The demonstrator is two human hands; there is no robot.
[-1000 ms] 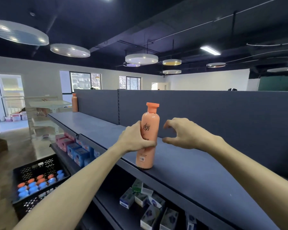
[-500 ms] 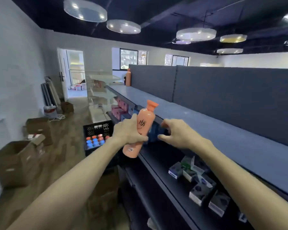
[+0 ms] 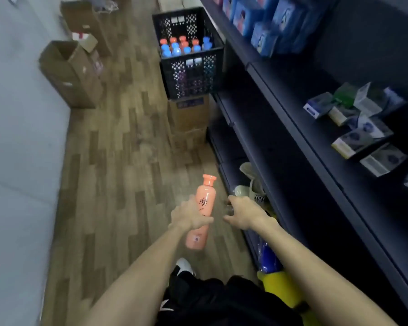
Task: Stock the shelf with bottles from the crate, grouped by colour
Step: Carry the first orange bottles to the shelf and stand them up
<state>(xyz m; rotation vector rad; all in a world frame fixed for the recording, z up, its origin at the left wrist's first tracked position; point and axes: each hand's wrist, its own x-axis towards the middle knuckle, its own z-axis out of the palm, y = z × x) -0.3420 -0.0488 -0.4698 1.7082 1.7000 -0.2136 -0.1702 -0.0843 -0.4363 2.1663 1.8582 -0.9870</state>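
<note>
My left hand grips an orange bottle around its middle, cap pointing away from me, low over the wooden floor in front of the dark shelf unit. Just right of the bottle, my right hand hovers with fingers spread, holding nothing. Further down the aisle a black crate stands on stacked cardboard boxes. Inside it are several orange-capped and blue-capped bottles.
Open cardboard boxes stand against the left wall. Blue product boxes and small cartons fill the middle shelves. On the bottom shelf near my right hand lie pale bags and a blue-and-yellow item.
My view has swung down from the top shelf to the floor. The orange bottle has come off the top shelf and down to knee height in my left hand.
</note>
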